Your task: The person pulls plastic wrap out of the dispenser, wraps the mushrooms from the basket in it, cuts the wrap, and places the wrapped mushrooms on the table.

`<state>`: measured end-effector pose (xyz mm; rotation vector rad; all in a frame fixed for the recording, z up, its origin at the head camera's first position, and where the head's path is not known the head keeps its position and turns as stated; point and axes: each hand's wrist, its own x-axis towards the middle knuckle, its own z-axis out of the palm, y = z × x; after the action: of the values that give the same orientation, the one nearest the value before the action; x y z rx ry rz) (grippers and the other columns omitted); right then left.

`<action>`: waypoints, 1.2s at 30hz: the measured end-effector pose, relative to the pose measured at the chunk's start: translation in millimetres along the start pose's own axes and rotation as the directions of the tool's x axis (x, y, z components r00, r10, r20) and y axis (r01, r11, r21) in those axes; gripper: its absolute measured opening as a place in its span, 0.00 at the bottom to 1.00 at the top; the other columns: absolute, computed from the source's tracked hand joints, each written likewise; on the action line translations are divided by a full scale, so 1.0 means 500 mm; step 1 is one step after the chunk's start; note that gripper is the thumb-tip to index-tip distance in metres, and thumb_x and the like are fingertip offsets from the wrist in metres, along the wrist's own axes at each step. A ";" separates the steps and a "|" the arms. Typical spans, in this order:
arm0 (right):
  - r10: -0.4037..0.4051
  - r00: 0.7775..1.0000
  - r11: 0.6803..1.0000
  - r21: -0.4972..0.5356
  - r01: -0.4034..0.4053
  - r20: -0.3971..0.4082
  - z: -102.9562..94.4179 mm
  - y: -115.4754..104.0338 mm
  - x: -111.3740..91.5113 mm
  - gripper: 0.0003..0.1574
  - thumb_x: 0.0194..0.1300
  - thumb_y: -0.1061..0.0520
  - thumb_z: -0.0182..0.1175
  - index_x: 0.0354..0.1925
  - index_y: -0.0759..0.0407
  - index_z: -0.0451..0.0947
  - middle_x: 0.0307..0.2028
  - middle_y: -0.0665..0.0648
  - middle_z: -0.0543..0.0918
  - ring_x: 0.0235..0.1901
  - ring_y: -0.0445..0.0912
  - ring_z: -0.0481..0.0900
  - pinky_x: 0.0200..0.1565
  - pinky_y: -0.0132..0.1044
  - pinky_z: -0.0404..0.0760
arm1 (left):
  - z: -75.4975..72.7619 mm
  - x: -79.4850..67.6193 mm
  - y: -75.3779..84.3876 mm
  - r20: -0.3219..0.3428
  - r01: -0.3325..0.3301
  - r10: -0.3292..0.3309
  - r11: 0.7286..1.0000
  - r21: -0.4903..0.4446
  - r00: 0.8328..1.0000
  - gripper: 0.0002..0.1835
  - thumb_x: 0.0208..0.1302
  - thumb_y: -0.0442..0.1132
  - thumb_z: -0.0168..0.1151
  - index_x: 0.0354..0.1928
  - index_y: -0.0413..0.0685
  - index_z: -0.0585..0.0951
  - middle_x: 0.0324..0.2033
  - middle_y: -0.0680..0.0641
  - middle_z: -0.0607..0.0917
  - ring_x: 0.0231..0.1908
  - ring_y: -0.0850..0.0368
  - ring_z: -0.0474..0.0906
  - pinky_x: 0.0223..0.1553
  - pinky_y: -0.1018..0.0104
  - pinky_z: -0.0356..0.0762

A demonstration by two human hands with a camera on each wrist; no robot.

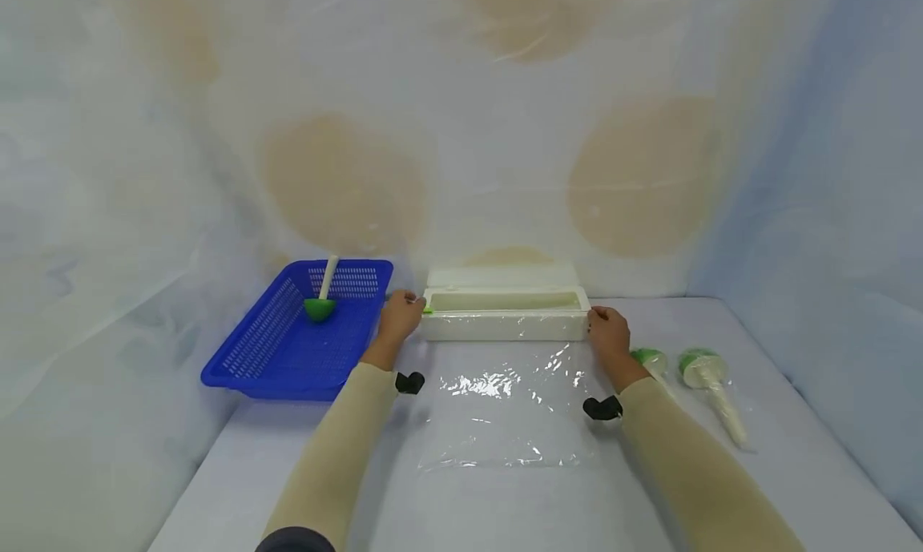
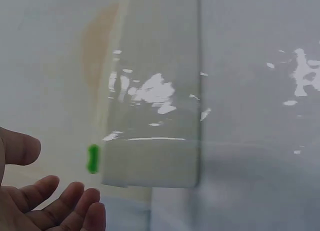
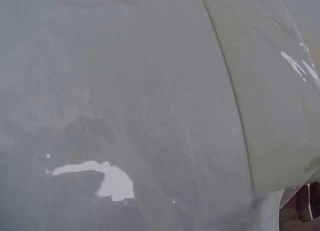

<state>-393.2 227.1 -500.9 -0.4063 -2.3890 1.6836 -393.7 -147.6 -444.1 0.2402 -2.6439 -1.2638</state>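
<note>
A long white cling film dispenser (image 1: 505, 326) stands at the back of the table with its lid raised. Clear cling film (image 1: 497, 408) runs from it toward me over the tabletop. My left hand (image 1: 401, 316) is at the dispenser's left end, beside a small green slide cutter (image 2: 93, 159); in the left wrist view its thumb and fingers are spread apart with nothing between them. At the right end, my right hand (image 1: 609, 332) has curled fingers (image 3: 302, 206) pinching the film's edge by the corner, mostly cut off in the right wrist view.
On the left stands a blue plastic basket (image 1: 288, 376) holding a green ladle (image 1: 320, 308) with a white handle. Two ladles, a nearer film-wrapped one (image 1: 714, 384) and another (image 1: 651, 360) partly behind my right arm, lie to the right. Patterned sheeting (image 1: 497, 135) hangs around the table.
</note>
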 end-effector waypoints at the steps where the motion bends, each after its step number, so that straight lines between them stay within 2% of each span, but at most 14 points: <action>1: 0.010 1.000 1.000 0.012 -0.010 -0.009 -0.008 0.000 0.001 0.27 0.77 0.50 0.42 0.63 0.65 0.69 0.56 0.64 0.75 0.54 0.55 0.72 0.54 0.48 0.71 | -0.005 0.004 0.022 0.011 -0.010 0.010 1.000 0.003 1.000 0.22 0.69 0.47 0.55 0.56 0.38 0.75 0.51 0.38 0.80 0.50 0.43 0.76 0.47 0.51 0.74; 3: 0.033 0.999 0.998 0.046 -0.032 -0.029 -0.020 0.002 0.001 0.27 0.77 0.49 0.42 0.63 0.64 0.69 0.56 0.64 0.75 0.53 0.54 0.72 0.53 0.47 0.71 | -0.017 0.011 0.059 0.024 -0.037 0.037 0.999 -0.001 0.999 0.21 0.68 0.47 0.55 0.55 0.38 0.75 0.51 0.37 0.79 0.48 0.43 0.77 0.45 0.51 0.75; 6: 0.066 0.996 0.994 0.090 -0.060 -0.060 -0.033 0.005 -0.005 0.27 0.77 0.49 0.41 0.63 0.64 0.70 0.55 0.64 0.75 0.51 0.53 0.72 0.50 0.44 0.72 | -0.040 0.019 0.093 0.052 -0.068 0.067 0.998 0.014 0.996 0.21 0.68 0.48 0.56 0.54 0.38 0.76 0.50 0.37 0.80 0.48 0.43 0.76 0.46 0.50 0.75; 8: 0.083 0.994 0.991 0.108 -0.074 -0.072 -0.040 0.009 -0.009 0.28 0.76 0.49 0.41 0.63 0.64 0.70 0.55 0.63 0.75 0.50 0.52 0.72 0.48 0.43 0.72 | -0.060 0.032 0.104 0.075 -0.076 0.074 0.997 0.030 0.994 0.21 0.68 0.48 0.56 0.53 0.39 0.76 0.50 0.38 0.79 0.49 0.43 0.75 0.48 0.50 0.74; 11: 0.088 0.994 0.989 0.129 -0.079 -0.070 -0.047 0.011 -0.014 0.29 0.76 0.48 0.41 0.64 0.64 0.68 0.56 0.64 0.74 0.52 0.52 0.71 0.49 0.43 0.72 | -0.098 0.063 0.103 0.112 -0.094 0.085 0.992 0.080 0.990 0.20 0.69 0.50 0.55 0.52 0.40 0.77 0.49 0.40 0.79 0.50 0.43 0.74 0.50 0.49 0.72; 14: 0.088 0.995 0.984 0.159 -0.078 -0.057 -0.053 0.016 -0.018 0.29 0.76 0.48 0.42 0.64 0.65 0.67 0.58 0.65 0.72 0.54 0.53 0.70 0.51 0.44 0.72 | -0.134 0.097 0.084 0.142 -0.113 0.095 0.986 0.123 0.985 0.20 0.70 0.49 0.54 0.53 0.40 0.77 0.50 0.39 0.78 0.50 0.42 0.73 0.51 0.47 0.71; 18: 0.102 0.994 0.984 0.154 -0.094 -0.046 -0.060 0.031 -0.026 0.28 0.77 0.48 0.42 0.63 0.66 0.67 0.57 0.64 0.72 0.53 0.52 0.70 0.50 0.42 0.72 | -0.171 0.129 0.038 0.160 -0.126 0.096 0.973 0.194 0.982 0.19 0.70 0.47 0.53 0.51 0.37 0.76 0.49 0.39 0.78 0.48 0.42 0.73 0.51 0.46 0.71; 21: 0.107 0.993 0.984 0.149 -0.099 -0.044 -0.061 0.039 -0.033 0.27 0.77 0.49 0.42 0.62 0.67 0.68 0.54 0.64 0.73 0.50 0.51 0.71 0.47 0.39 0.73 | -0.190 0.143 0.000 0.162 -0.108 0.068 0.961 0.253 0.984 0.14 0.69 0.44 0.52 0.38 0.38 0.76 0.34 0.43 0.77 0.34 0.48 0.72 0.38 0.51 0.73; 23: 0.103 0.994 0.983 0.159 -0.096 -0.037 -0.060 0.041 -0.035 0.27 0.77 0.49 0.43 0.62 0.67 0.68 0.53 0.63 0.73 0.49 0.50 0.71 0.47 0.39 0.74 | -0.201 0.150 -0.020 0.157 -0.095 0.051 0.952 0.292 0.986 0.13 0.68 0.42 0.51 0.28 0.41 0.72 0.23 0.47 0.71 0.24 0.52 0.65 0.29 0.56 0.68; 25: 0.086 0.996 0.982 0.171 -0.079 -0.033 -0.059 0.041 -0.036 0.28 0.77 0.49 0.43 0.63 0.68 0.67 0.53 0.64 0.73 0.49 0.51 0.71 0.48 0.40 0.74 | -0.210 0.154 -0.035 0.141 -0.076 0.030 0.941 0.328 0.990 0.13 0.67 0.40 0.49 0.25 0.45 0.67 0.19 0.49 0.65 0.20 0.54 0.59 0.24 0.59 0.62; 28: 0.081 0.997 0.980 0.184 -0.076 -0.018 -0.059 0.040 -0.038 0.29 0.77 0.47 0.43 0.64 0.67 0.66 0.55 0.65 0.72 0.52 0.53 0.70 0.53 0.43 0.74 | -0.219 0.153 -0.050 0.100 -0.059 0.024 0.931 0.360 0.995 0.10 0.66 0.39 0.48 0.28 0.42 0.70 0.22 0.46 0.70 0.22 0.52 0.63 0.24 0.58 0.63; 30: 0.082 0.997 0.981 0.178 -0.079 -0.009 -0.060 0.040 -0.042 0.30 0.78 0.46 0.43 0.65 0.67 0.65 0.57 0.65 0.72 0.54 0.54 0.70 0.55 0.45 0.73 | -0.222 0.150 -0.060 0.070 -0.046 0.022 0.929 0.367 0.997 0.11 0.66 0.40 0.48 0.34 0.38 0.73 0.29 0.41 0.75 0.27 0.48 0.69 0.28 0.56 0.67; 33: 0.101 0.995 0.978 0.181 -0.100 0.005 -0.059 0.042 -0.046 0.30 0.78 0.46 0.43 0.65 0.67 0.64 0.57 0.65 0.71 0.55 0.55 0.70 0.56 0.46 0.72 | -0.226 0.145 -0.072 0.042 -0.019 0.005 0.938 0.347 0.999 0.17 0.69 0.41 0.48 0.46 0.29 0.73 0.39 0.33 0.78 0.36 0.41 0.74 0.36 0.49 0.72; 36: 0.103 0.994 0.980 0.172 -0.105 0.018 -0.055 0.045 -0.051 0.30 0.78 0.46 0.43 0.64 0.67 0.64 0.56 0.65 0.72 0.53 0.54 0.70 0.54 0.45 0.73 | -0.226 0.140 -0.088 0.009 0.019 -0.023 0.948 0.319 1.000 0.23 0.72 0.42 0.47 0.54 0.23 0.67 0.45 0.27 0.76 0.44 0.33 0.75 0.45 0.42 0.73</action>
<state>-358.1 250.5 -512.7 -0.5034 -2.2400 1.9232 -430.6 -275.7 -401.4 0.3097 -2.8532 -0.8368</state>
